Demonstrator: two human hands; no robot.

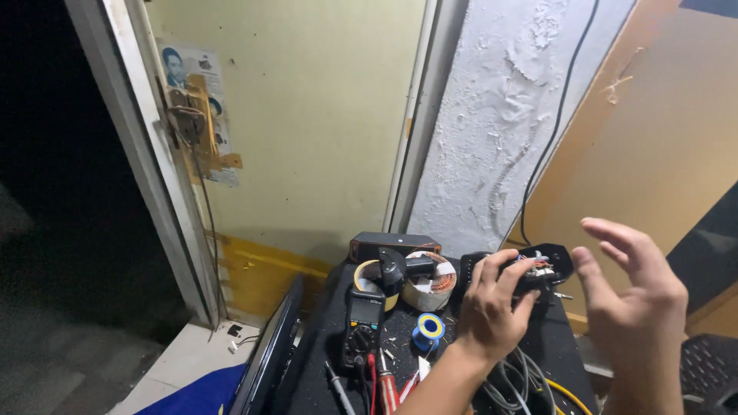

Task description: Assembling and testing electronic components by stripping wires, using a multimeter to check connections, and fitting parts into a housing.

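gripping black casing (538, 265) in left hand (492, 311), wiring turned up for view; right hand (634, 296) spread loose beside it, above multimeter (363, 323).

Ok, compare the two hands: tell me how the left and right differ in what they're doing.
The left hand is closed around a black opened device with wiring showing inside; the right hand holds nothing. The left hand's fingers curl over the device; the right hand's fingers are spread open in the air beside it. Both are bare and raised above the black table.
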